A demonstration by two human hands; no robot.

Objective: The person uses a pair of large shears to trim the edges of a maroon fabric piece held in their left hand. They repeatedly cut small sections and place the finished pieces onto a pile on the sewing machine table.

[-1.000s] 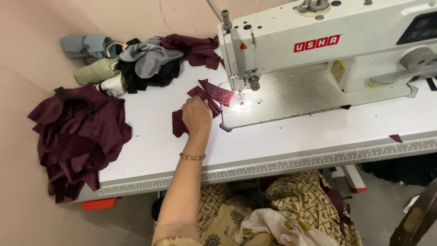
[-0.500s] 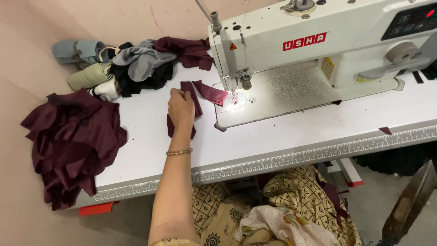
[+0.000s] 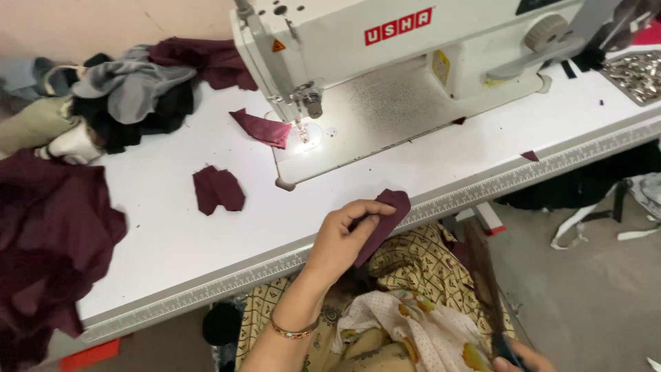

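Over the front edge of the white desk (image 3: 172,227), the left hand (image 3: 341,238) pinches a small maroon fabric piece (image 3: 385,220), its grip closed on the soft, limp cloth. Right hand (image 3: 527,358) barely shows; its grip I cannot tell.

Small maroon fabric piece (image 3: 385,217), hand-held
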